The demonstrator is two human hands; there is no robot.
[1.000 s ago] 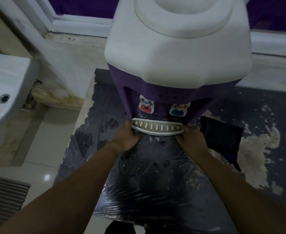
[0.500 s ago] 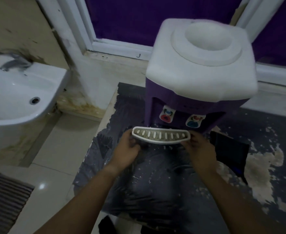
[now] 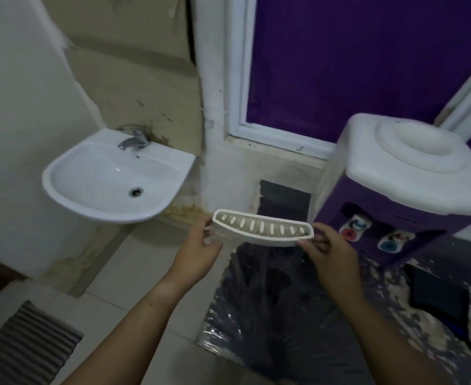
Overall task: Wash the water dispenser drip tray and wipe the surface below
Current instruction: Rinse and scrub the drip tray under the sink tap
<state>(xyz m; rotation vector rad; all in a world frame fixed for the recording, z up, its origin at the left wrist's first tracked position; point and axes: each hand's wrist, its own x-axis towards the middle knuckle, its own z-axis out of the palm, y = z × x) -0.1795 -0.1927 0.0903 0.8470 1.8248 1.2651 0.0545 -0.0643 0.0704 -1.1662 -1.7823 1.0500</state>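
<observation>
Two forearms showing, bare to frame edge, no sleeves. Left grip (image 3: 198, 247) and right grip (image 3: 329, 257) wearing no gloves, rings, watch.

The drip tray (image 3: 262, 228) looks like off-white moulded plastic, matt, with grimy slots. The water dispenser (image 3: 406, 195) has a smooth white plastic top over a glossy purple plastic body. The sink (image 3: 112, 179) is glazed white ceramic — shiny and smooth — under a dull metal tap (image 3: 132, 140). The tabletop (image 3: 298, 315) wears a dark, wrinkled plastic film with glints, flaking away to a rough pale surface at the right. The floor tiles (image 3: 134, 273) are smooth and faintly glossy; the floor mat (image 3: 25, 345) is ribbed grey cloth.
</observation>
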